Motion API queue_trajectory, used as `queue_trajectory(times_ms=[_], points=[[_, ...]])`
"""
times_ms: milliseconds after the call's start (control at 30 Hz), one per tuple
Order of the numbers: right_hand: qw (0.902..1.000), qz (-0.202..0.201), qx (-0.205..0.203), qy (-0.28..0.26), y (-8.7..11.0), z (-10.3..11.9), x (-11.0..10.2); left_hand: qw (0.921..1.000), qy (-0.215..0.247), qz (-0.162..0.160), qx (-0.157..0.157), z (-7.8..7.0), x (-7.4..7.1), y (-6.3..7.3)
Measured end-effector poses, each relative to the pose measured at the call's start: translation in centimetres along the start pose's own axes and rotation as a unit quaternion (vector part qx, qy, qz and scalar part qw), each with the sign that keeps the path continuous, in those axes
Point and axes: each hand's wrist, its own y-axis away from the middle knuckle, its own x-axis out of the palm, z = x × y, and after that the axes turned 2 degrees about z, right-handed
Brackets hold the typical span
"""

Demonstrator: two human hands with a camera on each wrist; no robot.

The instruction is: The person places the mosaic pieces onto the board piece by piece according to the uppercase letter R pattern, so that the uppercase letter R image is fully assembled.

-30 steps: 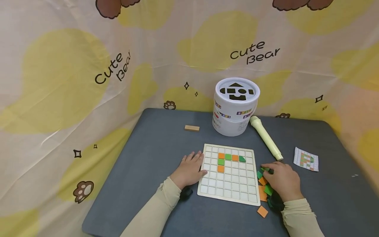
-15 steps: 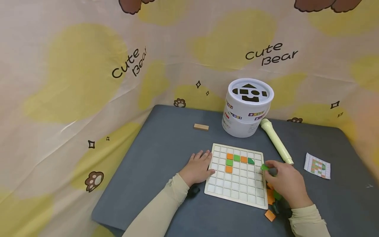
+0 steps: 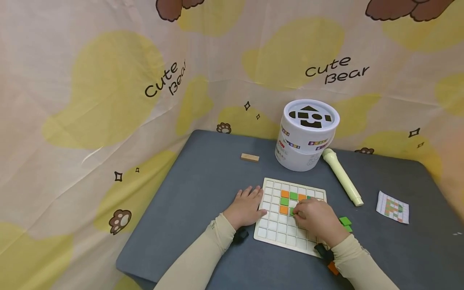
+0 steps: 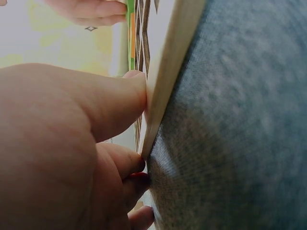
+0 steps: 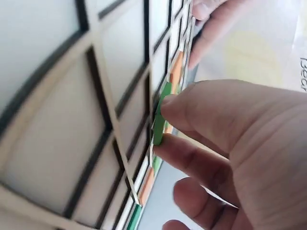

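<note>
A white grid board point(image 3: 270, 225) with wooden ridges lies on the dark table. Orange and green tiles fill part of a row and a column on it, among them an orange tile point(image 3: 284, 210). My right hand point(image 3: 319, 217) reaches over the board and pinches a green tile point(image 5: 162, 115) between thumb and finger, at a cell just right of that orange tile. At the board's left edge my left hand point(image 3: 244, 208) rests with fingers spread, the thumb point(image 4: 120, 98) touching the rim in the left wrist view.
Loose green tiles point(image 3: 345, 221) and an orange tile point(image 3: 332, 268) lie right of the board, partly hidden by the right arm. Behind stand a white bucket point(image 3: 306, 141), a pale yellow microphone-shaped stick point(image 3: 342, 177) and a wooden block point(image 3: 250, 157). A pattern card point(image 3: 393, 207) lies far right.
From the loose tiles at the right, my right hand has picked up a green tile and carried it left over the board. My left hand stays at the board's edge. The head view has shifted.
</note>
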Motion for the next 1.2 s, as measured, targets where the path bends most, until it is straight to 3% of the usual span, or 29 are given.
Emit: queue_trajectory(times_ms=[200,333,500,667,833,967,1200], points=[[0.9997,-0.011,-0.019,-0.002,-0.4,0.1,0.4,1.0000,-0.006,-0.004,-0.005,0.0,-0.2,-0.1],[0.9994,0.025,0.003,-0.025,-0.4,0.5,0.2,1.0000,0.003,0.001,-0.007,0.2,-0.1,-0.1],[0.9888,0.108,0.062,-0.082,0.3,0.7,-0.9,0.9998,0.013,0.004,-0.012,0.5,0.2,0.2],[0.9742,0.091,0.143,-0.149,2.9,-2.0,-1.8,0.9999,0.006,0.000,-0.014,0.5,0.4,0.2],[0.9664,0.068,0.206,-0.138,5.9,-5.6,-3.6,0.9999,0.003,-0.006,-0.011,0.2,0.1,0.1],[0.9655,0.087,0.221,-0.106,7.5,-7.4,-4.8,0.9999,0.005,-0.006,-0.008,0.0,-0.1,0.1],[0.9645,0.133,0.212,-0.085,8.9,-6.9,-4.6,1.0000,0.007,-0.002,-0.003,-0.3,-0.2,0.1]])
